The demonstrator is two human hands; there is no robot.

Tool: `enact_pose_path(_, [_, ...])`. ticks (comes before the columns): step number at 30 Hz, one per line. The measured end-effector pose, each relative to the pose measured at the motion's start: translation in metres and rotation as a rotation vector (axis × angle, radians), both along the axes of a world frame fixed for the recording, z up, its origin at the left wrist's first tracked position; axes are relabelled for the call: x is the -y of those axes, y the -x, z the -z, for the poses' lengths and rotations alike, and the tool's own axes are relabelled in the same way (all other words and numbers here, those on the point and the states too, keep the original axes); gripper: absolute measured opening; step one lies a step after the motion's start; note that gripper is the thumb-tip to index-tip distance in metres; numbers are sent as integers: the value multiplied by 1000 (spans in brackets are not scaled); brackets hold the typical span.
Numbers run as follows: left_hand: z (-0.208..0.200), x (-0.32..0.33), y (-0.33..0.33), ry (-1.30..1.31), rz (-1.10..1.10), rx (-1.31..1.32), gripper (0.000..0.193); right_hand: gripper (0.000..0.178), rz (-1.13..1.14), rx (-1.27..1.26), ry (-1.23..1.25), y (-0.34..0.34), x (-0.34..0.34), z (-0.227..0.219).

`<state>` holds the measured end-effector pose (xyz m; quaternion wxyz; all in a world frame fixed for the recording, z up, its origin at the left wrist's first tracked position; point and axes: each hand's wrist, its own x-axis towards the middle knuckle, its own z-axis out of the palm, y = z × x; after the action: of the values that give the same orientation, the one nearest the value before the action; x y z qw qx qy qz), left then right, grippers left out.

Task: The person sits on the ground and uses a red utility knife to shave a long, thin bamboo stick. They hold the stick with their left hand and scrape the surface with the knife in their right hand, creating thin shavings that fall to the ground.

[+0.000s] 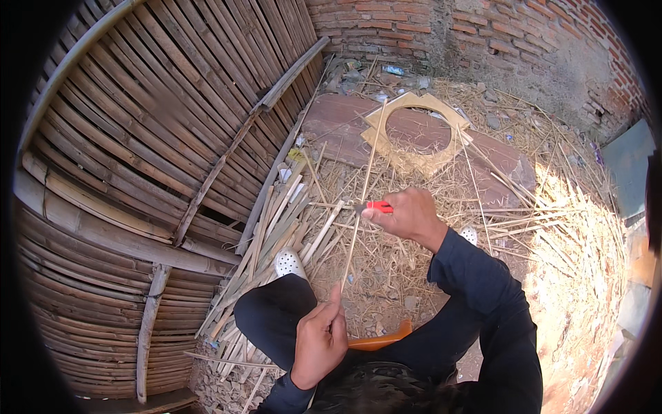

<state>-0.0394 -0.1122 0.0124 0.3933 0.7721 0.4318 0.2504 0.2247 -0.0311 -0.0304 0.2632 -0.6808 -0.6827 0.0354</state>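
Note:
My left hand (321, 338) is closed on the near end of a long, thin bamboo strip (368, 171), which slants up and away from me. In my right hand (408, 215) is a red-handled knife (380, 205), gripped with the fingers wrapped round it. Its short dark blade points left and meets the strip partway along; whether it cuts in cannot be made out. Beyond my right hand lies a pale board with a large round hole (448, 153), and the strip's far end passes over its left side.
Split bamboo pieces (265, 234) are heaped along the bamboo slat wall (165, 124) on the left. Shavings (393, 269) litter the ground around my white shoes (289, 263). A brown panel (334, 127) lies beneath the holed board. Behind stands a brick wall (386, 27); an orange seat edge (379, 339) shows below me.

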Motion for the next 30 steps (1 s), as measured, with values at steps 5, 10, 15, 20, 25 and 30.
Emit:
enact_pose_path(5, [2, -2, -2, -26, 14, 22, 44, 70, -121, 31, -19, 19, 19, -2])
enact_pose_path(10, [-4, 6, -4, 5, 40, -10, 41, 74, 151, -38, 17, -36, -16, -9])
enact_pose_path(15, [-4, 7, -1, -43, 40, 4, 44, 72, -60, 71, -34, 5, 15, 1])
enact_pose_path(20, [-4, 6, 1, -35, 46, -10, 47, 65, -87, 57, -223, -14, 1, 1])
enact_pose_path(25, [-7, 16, 1, -25, 76, -19, 48, 65, 120, 164, -249, -54, -20, -7])
enact_pose_path(30, [-3, 23, 3, -56, 64, -8, 47, 67, 87, 157, -307, -51, -22, 1])
